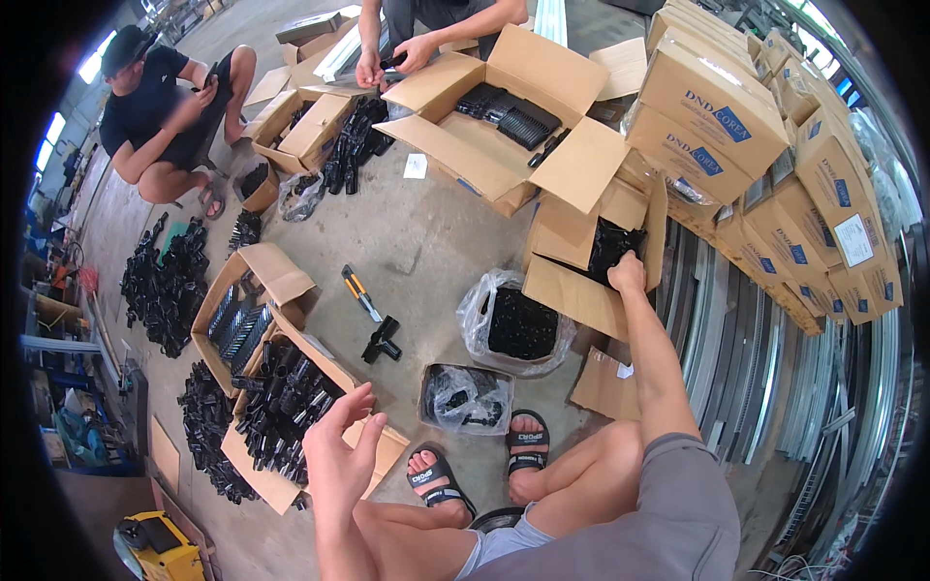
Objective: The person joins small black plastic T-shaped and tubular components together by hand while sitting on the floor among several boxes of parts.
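Note:
My left hand (341,460) is raised with its fingers apart and nothing in it, just beside an opened carton of black pipe-like plastic parts (284,407). My right arm reaches out to an open cardboard box (581,290). There my right hand (628,273) is curled closed at the edge of a heap of black parts (612,244); what its fingers hold, if anything, is hidden. Between my arms stand a clear plastic bag of small black pieces (523,321) and a small box with a plastic bag inside (467,397). A black branched fitting (383,339) lies on the floor.
An orange-and-black utility knife (360,290) lies near the fitting. Loose black parts (167,286) are heaped on the left. A large open carton (446,160) stands ahead. Stacked cartons (712,126) and long metal profiles (736,368) line the right. Two people (160,107) crouch at the far side.

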Demonstrator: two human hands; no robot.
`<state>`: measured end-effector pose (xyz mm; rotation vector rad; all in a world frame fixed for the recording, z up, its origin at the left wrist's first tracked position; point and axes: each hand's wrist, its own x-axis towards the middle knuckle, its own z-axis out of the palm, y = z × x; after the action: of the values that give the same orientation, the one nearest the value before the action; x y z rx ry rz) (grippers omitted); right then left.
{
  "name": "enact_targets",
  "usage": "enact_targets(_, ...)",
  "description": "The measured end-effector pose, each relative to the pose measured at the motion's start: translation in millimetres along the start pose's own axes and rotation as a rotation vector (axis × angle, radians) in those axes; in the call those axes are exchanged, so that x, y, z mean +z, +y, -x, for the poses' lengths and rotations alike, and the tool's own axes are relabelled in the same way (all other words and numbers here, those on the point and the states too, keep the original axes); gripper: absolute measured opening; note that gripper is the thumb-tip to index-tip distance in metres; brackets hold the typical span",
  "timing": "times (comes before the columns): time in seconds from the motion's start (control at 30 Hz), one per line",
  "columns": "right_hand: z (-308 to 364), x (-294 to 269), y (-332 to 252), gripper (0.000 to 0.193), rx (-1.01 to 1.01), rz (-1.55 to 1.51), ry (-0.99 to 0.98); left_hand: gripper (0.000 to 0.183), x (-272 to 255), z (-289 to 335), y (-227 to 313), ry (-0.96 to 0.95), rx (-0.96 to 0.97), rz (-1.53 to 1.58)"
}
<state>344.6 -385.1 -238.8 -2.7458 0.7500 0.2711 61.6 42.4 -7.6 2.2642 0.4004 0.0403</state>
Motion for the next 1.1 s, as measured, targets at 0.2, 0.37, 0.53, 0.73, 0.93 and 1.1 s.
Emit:
enact_targets(0.2,-12,10,18,0.035,-0.101,0.021,0.053,0.035,2,3,-1,-0.058,0.047,0.036)
enact_targets(0.37,-13,24,7,0.034,-0.082,0.132,0.153,0.037,-6,7,-2,-0.102,0.021,0.038)
enact_targets(0.53,-24,30,19,0.03,-0.153,0.266,0.145,0.042,-5,4,-4,-0.136,0.036,0.017)
enact_targets(0.73,-68,67,37,0.027,-0.059,0.552,0.207,0.046,4,4,-8,-0.132,0.116,0.029)
enact_targets(0.93,-38,56,16,0.024,-0.057,0.445,0.173,0.042,-6,15,11,-0.141,0.028,0.039)
enact_targets(1.1,-27,35,24,0.022,-0.013,0.263,0.245,0.042,-8,19,9,-0.137,0.052,0.041)
